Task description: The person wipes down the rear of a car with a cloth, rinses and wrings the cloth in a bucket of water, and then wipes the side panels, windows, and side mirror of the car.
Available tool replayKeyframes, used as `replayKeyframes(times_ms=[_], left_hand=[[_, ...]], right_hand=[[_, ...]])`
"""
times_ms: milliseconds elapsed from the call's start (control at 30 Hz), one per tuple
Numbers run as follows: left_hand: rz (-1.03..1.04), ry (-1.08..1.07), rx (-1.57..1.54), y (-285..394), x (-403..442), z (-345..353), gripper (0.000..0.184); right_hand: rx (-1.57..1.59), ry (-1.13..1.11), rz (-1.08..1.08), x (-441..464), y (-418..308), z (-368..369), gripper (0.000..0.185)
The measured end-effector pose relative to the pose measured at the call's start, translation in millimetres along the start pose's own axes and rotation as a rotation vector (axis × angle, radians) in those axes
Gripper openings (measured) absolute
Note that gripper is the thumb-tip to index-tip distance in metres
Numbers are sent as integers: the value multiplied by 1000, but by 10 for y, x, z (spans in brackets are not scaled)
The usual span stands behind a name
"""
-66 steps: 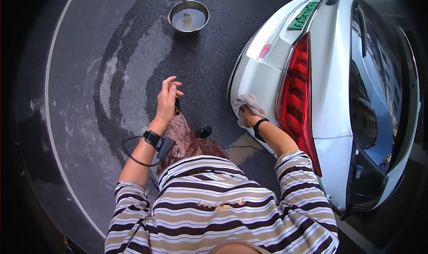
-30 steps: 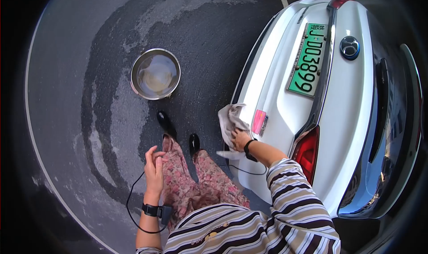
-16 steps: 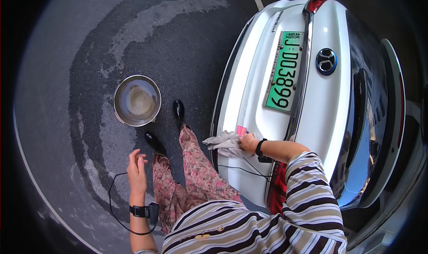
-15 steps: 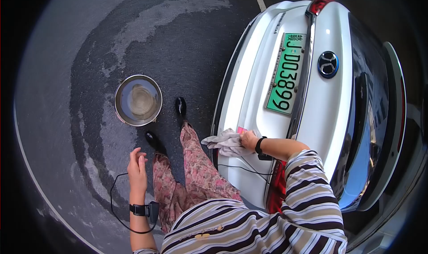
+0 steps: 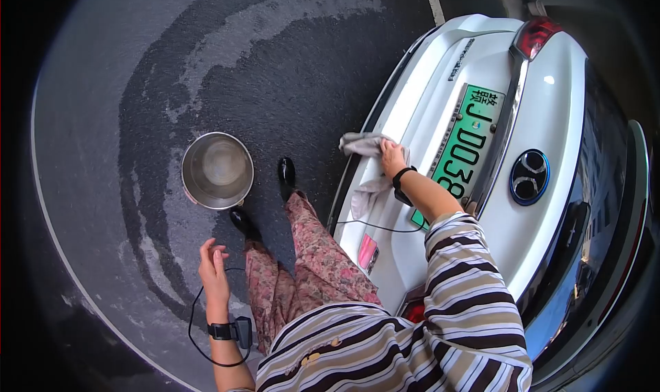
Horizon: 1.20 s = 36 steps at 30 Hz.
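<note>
My right hand [image 5: 393, 158] is closed on a crumpled pale grey cloth [image 5: 363, 144] and presses it to the white car's rear [image 5: 430, 124]. Part of the cloth hangs down over the bodywork below my fingers. Just beyond my wrist is the green licence plate [image 5: 474, 127], its lower end partly covered by my forearm. My left hand [image 5: 214, 271] hangs in the air above the pavement, fingers loosely bent and apart, holding nothing. Each wrist wears a black band, and a thin black cable [image 5: 192, 323] loops from the left one.
A round metal basin [image 5: 218, 170] with a shiny rim stands on the asphalt near my shoes [image 5: 286, 175]. Wet, dark patches [image 5: 148, 103] curve across the ground. The car has a round badge [image 5: 529, 177], a red tail light [image 5: 536, 38] and a pink sticker [image 5: 367, 249].
My right hand has carried the cloth across the car's rear, away from the near tail light and past the pink sticker, toward the far side. My left hand stays nearly still. The view has shifted slightly.
</note>
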<state>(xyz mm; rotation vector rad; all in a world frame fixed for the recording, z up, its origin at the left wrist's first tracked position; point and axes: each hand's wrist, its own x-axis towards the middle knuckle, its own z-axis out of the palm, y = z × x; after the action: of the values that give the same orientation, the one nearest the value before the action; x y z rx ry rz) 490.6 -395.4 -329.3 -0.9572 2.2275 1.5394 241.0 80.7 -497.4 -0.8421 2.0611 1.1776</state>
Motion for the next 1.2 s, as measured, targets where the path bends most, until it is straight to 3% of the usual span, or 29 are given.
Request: replayKeyframes(times_ms=[133, 167, 267, 333, 400, 533, 600, 667, 700, 733, 800, 833, 933, 1000, 1200], left_hand=[[-8, -31, 19, 187, 151, 180, 28], [-4, -44, 26, 227, 174, 207, 27], [-7, -67, 32, 288, 261, 279, 28], [2, -100, 73, 273, 344, 300, 27], [18, -121, 84, 271, 434, 316, 26], [35, -123, 45, 233, 631, 328, 24], [11, -122, 50, 143, 689, 285, 24], [-23, -124, 81, 54, 751, 253, 24], [-44, -115, 76, -26, 781, 255, 23], [-58, -120, 87, -76, 817, 247, 22], [-88, -129, 101, -138, 928, 261, 21], [-99, -127, 113, -157, 991, 289, 21], [-136, -116, 155, -145, 1240, 329, 19], [-177, -99, 165, -70, 1407, 391, 18], [-208, -120, 189, 401, 2027, 674, 18]], right_hand=[[273, 199, -175, 180, 16, 22, 39], [265, 41, -288, 184, 21, 30, 37], [347, -61, -245, 118, -178, -25, 35], [340, 92, -212, 73, -455, 145, 31], [340, -13, -393, 0, -586, -32, 26], [642, 62, -434, -37, -1022, -96, 21], [486, 59, -500, 19, -1162, -201, 28], [411, -9, -528, 111, -1300, -251, 36], [408, -46, -535, 191, -1417, -196, 54], [358, -88, -560, 238, -1462, -173, 56], [440, -277, -563, 452, -1563, -149, 46], [284, -433, -702, 583, -1540, -218, 33], [311, -472, -608, 907, -1671, -113, 27], [235, -468, -661, 1223, -1603, -37, 29], [211, -339, -415, 2379, -428, 376, 33]])
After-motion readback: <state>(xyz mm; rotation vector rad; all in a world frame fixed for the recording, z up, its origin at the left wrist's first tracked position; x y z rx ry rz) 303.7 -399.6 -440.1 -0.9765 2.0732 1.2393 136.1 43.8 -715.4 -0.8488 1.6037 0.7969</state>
